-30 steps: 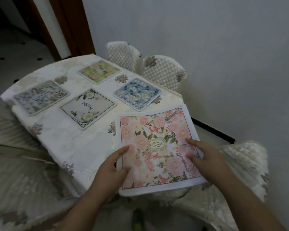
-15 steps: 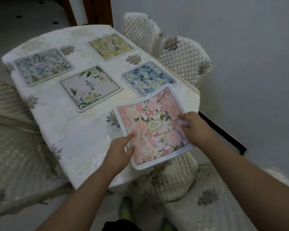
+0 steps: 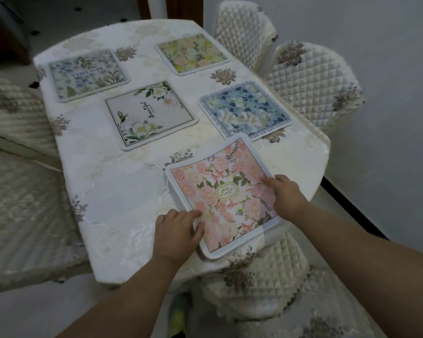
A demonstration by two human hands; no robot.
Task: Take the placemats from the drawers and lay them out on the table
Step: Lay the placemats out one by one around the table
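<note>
**Pink placemat touches down at the near corner**

And down it comes! A second ago the pink floral placemat (image 3: 226,198) hung out past the edge with both hands under its sides; now most of it lies on the counter (image 3: 122,191), slid further in over the white cloth. Only the near corner overhangs the rim, above a quilted chair (image 3: 261,276). By my reading that makes five mats out, with this one a nudge or two short of settled.

Left hand (image 3: 177,236) first: it sits at the mat's near-left edge, thumb lying over the top, the other fingers bent at the border. Whether they tuck underneath is hard to make out, but it looks like a light hold on the edge. Right hand (image 3: 285,195) rests on the right side of the mat, fingers curled down onto the printed face, pressing and steering.

Beyond them, the blue mat (image 3: 244,111) lies just past the pink one's far corner, close but apart. The white "Beautiful" mat (image 3: 150,114), the yellow-green mat (image 3: 192,53) and the pale blue-green mat (image 3: 88,74) lie flat further up.
</note>
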